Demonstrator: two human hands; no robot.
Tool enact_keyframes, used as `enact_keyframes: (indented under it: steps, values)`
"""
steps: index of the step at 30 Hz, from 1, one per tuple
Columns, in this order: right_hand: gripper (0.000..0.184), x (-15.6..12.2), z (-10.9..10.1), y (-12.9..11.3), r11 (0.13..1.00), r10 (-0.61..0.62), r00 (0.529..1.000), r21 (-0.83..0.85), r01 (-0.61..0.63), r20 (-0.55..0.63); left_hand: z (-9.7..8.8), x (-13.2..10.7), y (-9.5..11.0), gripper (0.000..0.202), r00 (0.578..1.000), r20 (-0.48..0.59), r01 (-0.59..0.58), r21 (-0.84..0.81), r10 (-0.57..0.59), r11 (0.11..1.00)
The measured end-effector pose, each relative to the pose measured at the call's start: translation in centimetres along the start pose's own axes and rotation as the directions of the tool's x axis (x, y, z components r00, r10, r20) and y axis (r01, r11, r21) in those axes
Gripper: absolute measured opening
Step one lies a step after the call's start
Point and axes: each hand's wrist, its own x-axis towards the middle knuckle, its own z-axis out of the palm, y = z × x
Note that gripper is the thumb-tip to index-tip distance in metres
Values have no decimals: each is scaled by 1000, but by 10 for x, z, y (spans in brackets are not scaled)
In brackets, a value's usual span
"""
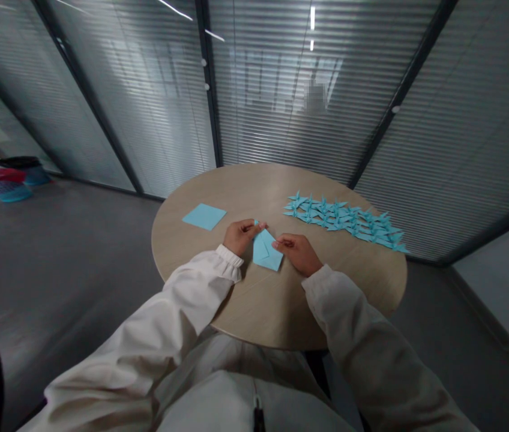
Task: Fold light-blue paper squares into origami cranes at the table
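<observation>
A partly folded light blue paper [266, 252] lies on the round wooden table [263, 306] in front of me. My left hand [239, 235] pinches its upper left tip, fingers closed on the paper. My right hand [297, 252] presses and pinches the paper's right corner. Both arms wear white sleeves.
A stack of flat blue paper squares [204, 216] lies to the left of my hands. Several folded blue paper cranes [344, 221] sit in rows at the right of the table. Glass walls with blinds stand behind. Coloured baskets [5, 183] rest on the floor far left.
</observation>
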Motion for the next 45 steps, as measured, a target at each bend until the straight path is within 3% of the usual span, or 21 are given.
enact_keyframes:
  steps: [8,15,22,27,33,39,43,45]
  values:
    - [26,-1,-2,-4,997,33,999,75,-32,-13,-4,2,-2,39,998,-67,-8,-53,5,999]
    - [23,-2,-6,-6,998,13,998,-59,-17,-67,-6,2,1,42,993,-79,73,-215,-92,974]
    - [24,-1,-5,-3,1000,19,999,3,-19,-29,-7,2,5,47,984,-164,34,-201,-68,979]
    - [23,-2,-7,-5,994,28,997,-103,-36,-74,-8,3,5,54,984,-137,81,-246,-117,966]
    - [24,-1,-7,-5,995,25,999,-98,-27,-25,-11,3,4,51,975,-213,31,-118,-56,993]
    - [23,0,-9,-4,994,48,990,-88,-60,-133,-6,4,2,53,989,-124,62,-136,-79,989]
    - [23,1,-8,-4,996,70,986,-53,-78,-152,-4,4,-2,48,997,-8,73,-35,-73,997]
    - [24,1,-6,-4,997,68,986,-27,-73,-150,-4,3,-4,45,999,-8,41,26,-41,999]
